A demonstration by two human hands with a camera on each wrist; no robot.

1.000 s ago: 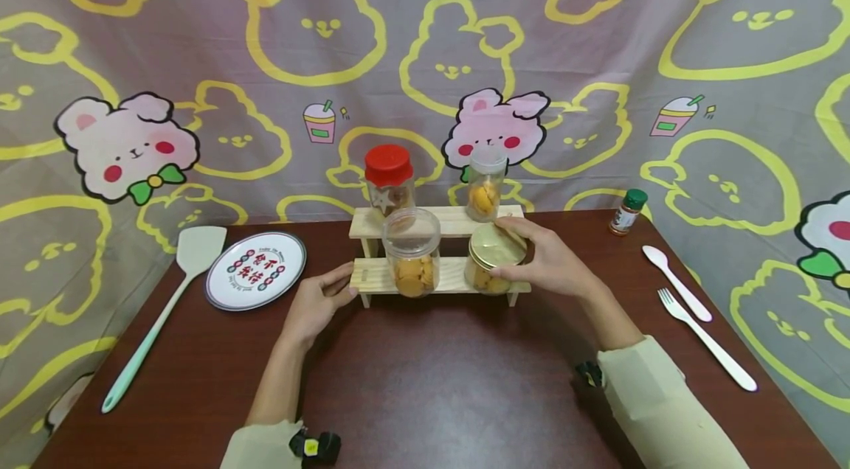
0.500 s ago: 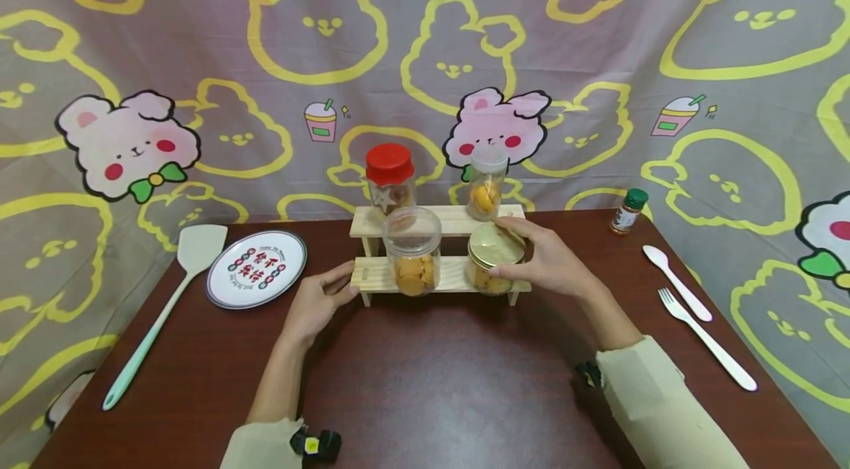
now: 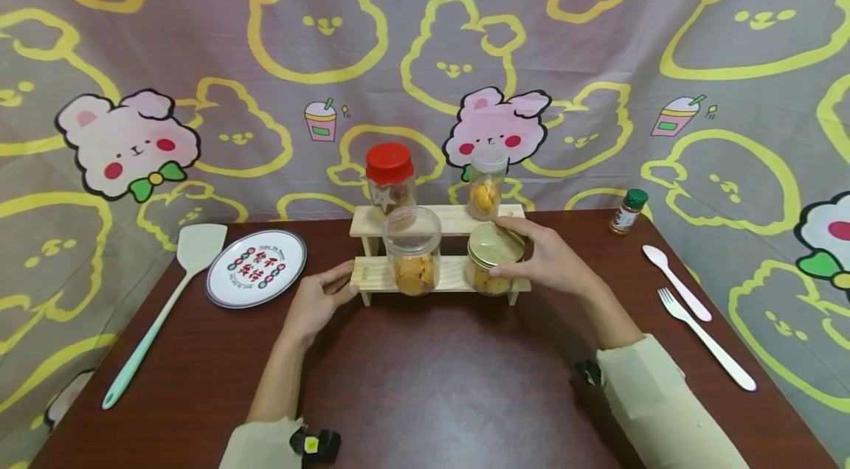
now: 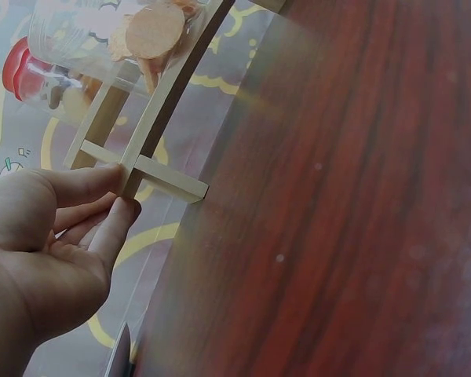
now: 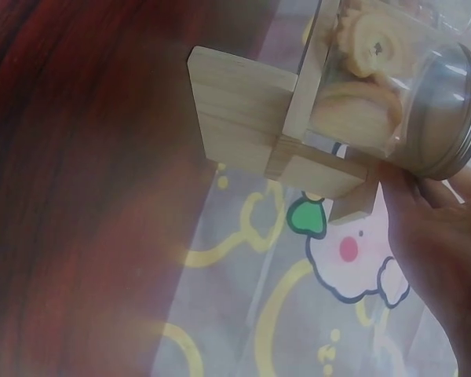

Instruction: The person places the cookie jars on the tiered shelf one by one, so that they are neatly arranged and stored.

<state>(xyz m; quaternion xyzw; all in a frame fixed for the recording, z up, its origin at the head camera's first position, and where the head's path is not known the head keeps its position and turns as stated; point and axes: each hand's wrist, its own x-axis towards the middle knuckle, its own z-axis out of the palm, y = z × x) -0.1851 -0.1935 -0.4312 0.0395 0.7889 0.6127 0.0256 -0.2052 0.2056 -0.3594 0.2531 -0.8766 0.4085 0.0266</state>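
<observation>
A two-tier wooden rack point(image 3: 451, 273) stands at the back of the table. My left hand point(image 3: 317, 307) pinches the left end of its lower shelf between thumb and fingers, as the left wrist view shows. On that shelf's right side is a gold-lidded cookie jar point(image 3: 488, 279); my right hand point(image 3: 547, 259) holds it by the lid, thumb in front and fingers behind. A clear-lidded cookie jar point(image 3: 415, 273) sits to its left. The upper shelf carries a red-lidded jar point(image 3: 389, 181) and a slim clear jar point(image 3: 487, 189) with yellow contents.
At the left lie a spatula point(image 3: 166, 314) and a round white plate point(image 3: 255, 270) with red lettering. A green-capped spice bottle point(image 3: 627, 212), a white spoon point(image 3: 676, 282) and a white fork point(image 3: 707, 340) are at the right. A patterned cloth point(image 3: 425, 49) hangs behind the table.
</observation>
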